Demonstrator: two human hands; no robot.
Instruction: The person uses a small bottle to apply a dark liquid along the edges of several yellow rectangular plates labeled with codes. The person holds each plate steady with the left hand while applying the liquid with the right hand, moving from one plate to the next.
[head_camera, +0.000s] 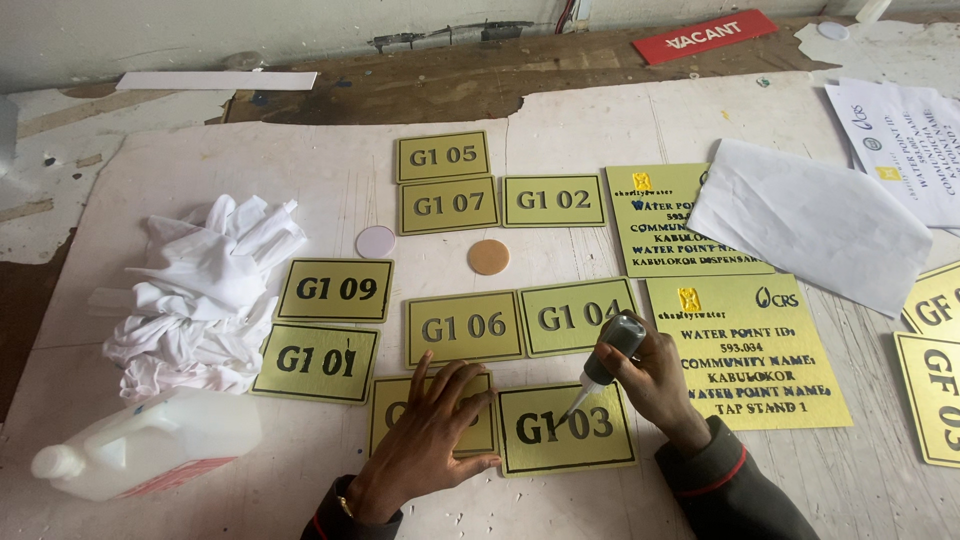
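**Two hands at work on gold door signs**

A white plastic bottle (140, 443) lies on its side at the left of the table (200, 160). Just behind it sits a pile of white cloth (205, 295). Gold signs with black letters lie in rows across the middle of the table.

The left hand (432, 430) is wide open and flat. Its fingers are spread and press down on one gold sign (385, 410), hiding most of it. It grips nothing.

Just beside that one lies another gold sign (565, 430), close to the person. The right hand (655, 385) is closed around a small grey squeeze bottle (612, 350). The bottle is tilted, and its thin white tip points down at the black letters on this sign. Whether the tip touches the sign cannot be told.

Behind the signs lie a small white disc (376, 241) and a tan disc (488, 257). To the right are two bigger yellow signs (750, 350) and a sheet of white paper (815, 225). A red sign (705, 35) lies at the far edge.
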